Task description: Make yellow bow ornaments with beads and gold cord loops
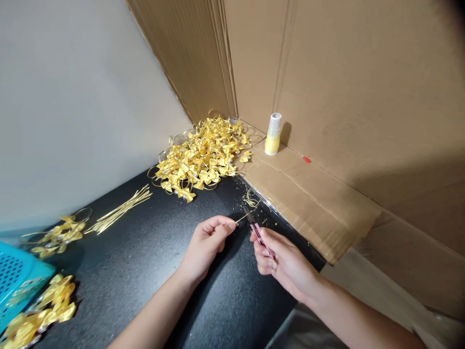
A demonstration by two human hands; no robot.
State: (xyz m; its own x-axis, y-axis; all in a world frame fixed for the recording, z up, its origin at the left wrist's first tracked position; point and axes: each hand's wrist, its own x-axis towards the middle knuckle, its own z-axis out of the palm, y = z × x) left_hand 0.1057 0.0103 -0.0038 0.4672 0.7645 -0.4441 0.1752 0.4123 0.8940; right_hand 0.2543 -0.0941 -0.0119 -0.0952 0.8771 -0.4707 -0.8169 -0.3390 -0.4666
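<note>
My left hand pinches a thin gold cord between thumb and fingers, above the black table. My right hand is wrapped round small pink thread snips, whose dark blades point away from me and meet the cord's far end. Beyond the blades lie a small tangle of gold thread and scattered clippings. Farther back is a large heap of yellow ribbon bows with gold loops. A bundle of straight gold strands rests to the left.
A blue basket stands at the left edge, with smaller groups of yellow bows beside it. A white and yellow spool stands upright on the cardboard at the right. Cardboard walls rise behind.
</note>
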